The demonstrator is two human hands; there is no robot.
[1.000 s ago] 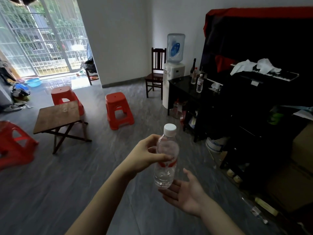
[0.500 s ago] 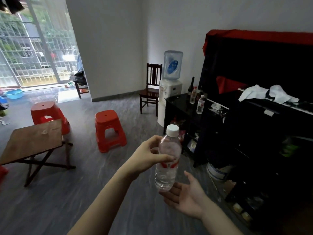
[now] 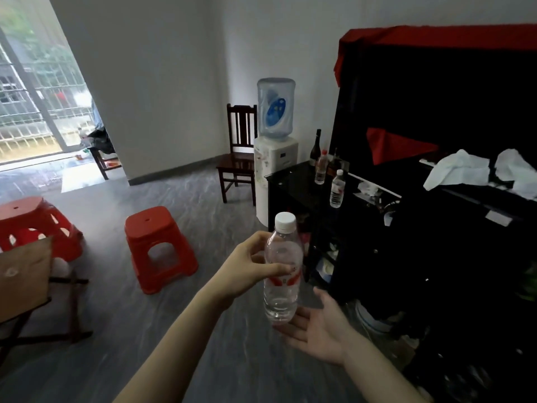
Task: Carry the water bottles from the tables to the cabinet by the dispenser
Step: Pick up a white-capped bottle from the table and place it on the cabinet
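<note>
The room is enclosed by plain white walls [image 3: 162,91] and floored in grey, streaked tiles [image 3: 122,330]. Daylight is admitted through a barred glass door [image 3: 35,112] at the far left, and a bright patch is cast on the floor beside it. Two red plastic stools [image 3: 159,248] are placed on the floor, one of them partly hidden behind a brown folding counter [image 3: 23,274] at the left edge. A dark wooden chair [image 3: 239,158] is set in the far corner. A tall black unit draped with red cloth [image 3: 430,39] is positioned along the right wall, and white cloths [image 3: 459,173] are laid on it.
</note>
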